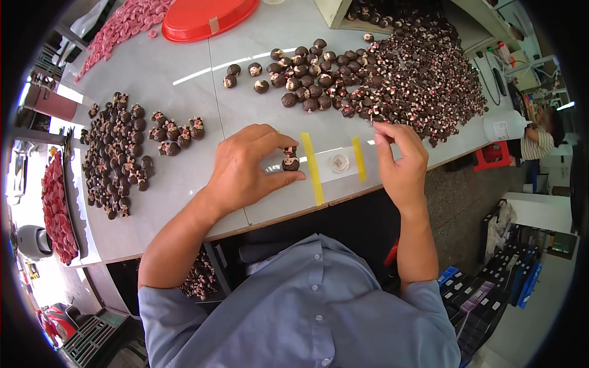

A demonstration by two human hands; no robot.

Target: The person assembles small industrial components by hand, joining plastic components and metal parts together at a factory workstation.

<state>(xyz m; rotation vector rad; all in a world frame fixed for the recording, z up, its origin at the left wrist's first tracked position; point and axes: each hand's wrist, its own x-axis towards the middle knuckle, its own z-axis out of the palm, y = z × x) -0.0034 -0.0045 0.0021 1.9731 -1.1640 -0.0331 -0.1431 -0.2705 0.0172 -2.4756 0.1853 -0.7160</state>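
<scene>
My left hand [245, 161] pinches a small dark-brown figurine [291, 163] with a cream face, fingertips at its top and thumb at its lower end. Just right of it, a clear round dish [339, 162] sits on the table between two yellow tape strips [312, 169]. My right hand [402, 161] is raised beside the near edge of a heap of tiny brown, white and red parts [423, 80]. Its thumb and forefinger come close together; whatever they may hold is too small to name. Loose round brown heads [307, 76] with cream patches lie left of that heap.
Several joined figurines [116, 153] cover the table's left side, with a smaller group [175, 135] beside them. A red lid-like tray [208, 18] and pink pieces [129, 27] lie at the back. Another person [540, 141] is at far right, near a red stool [492, 156].
</scene>
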